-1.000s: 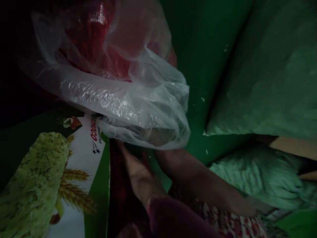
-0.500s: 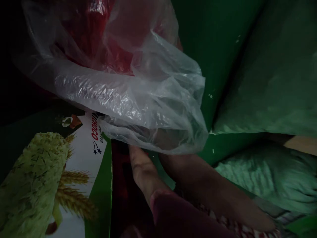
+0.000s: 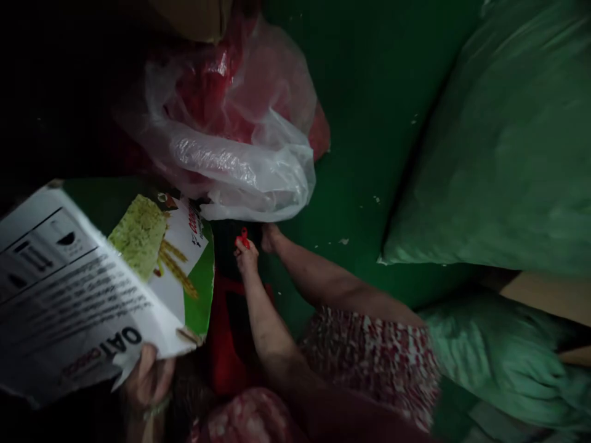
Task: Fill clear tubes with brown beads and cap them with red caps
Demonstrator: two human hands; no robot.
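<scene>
My left hand (image 3: 150,378), with a band at its wrist, is closed on the edge of a raised white flap of a cardboard box (image 3: 83,301) printed with black text. A green side of the same box, with an oat bar picture, lies behind it. My right hand (image 3: 248,258) is closed on a small red object (image 3: 243,239) with a loop-like top; its kind is unclear in the dark. Just above this hand lies a crumpled clear plastic bag (image 3: 258,178) with red contents. A bare foot (image 3: 270,237) rests close to the right hand.
A large full green sack (image 3: 498,147) stands at the right, with another crumpled green sack (image 3: 498,351) below it. A red item (image 3: 231,357) lies beside the box. Brown cardboard (image 3: 194,18) shows at the top. Small white scraps dot the green floor (image 3: 355,184).
The view has drawn back. My right hand, earlier partly hidden under the plastic bag, now shows below it with the small red object. My left hand and the white box flap have come into view.
</scene>
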